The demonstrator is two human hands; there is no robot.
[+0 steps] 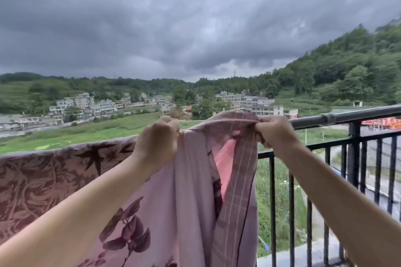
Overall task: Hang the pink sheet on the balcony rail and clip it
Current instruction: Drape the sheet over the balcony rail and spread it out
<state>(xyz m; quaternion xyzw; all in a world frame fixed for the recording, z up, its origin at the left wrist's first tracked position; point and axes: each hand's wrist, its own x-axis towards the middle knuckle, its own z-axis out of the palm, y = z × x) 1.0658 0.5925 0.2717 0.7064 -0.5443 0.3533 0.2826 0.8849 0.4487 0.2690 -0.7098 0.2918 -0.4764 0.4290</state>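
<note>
The pink sheet (191,191), printed with dark leaves and a checked border, hangs bunched in front of me, lifted to the height of the balcony rail (347,116). My left hand (157,142) grips its top edge in a fist. My right hand (274,131) pinches the gathered edge further right, close to the black top bar. The stretch of cloth between my hands arches upward. No clip is visible.
A second cloth with a brown floral pattern (43,180) lies draped over the rail at the left. Black vertical bars (355,169) stand bare at the right. Beyond the rail lie green fields, buildings and wooded hills.
</note>
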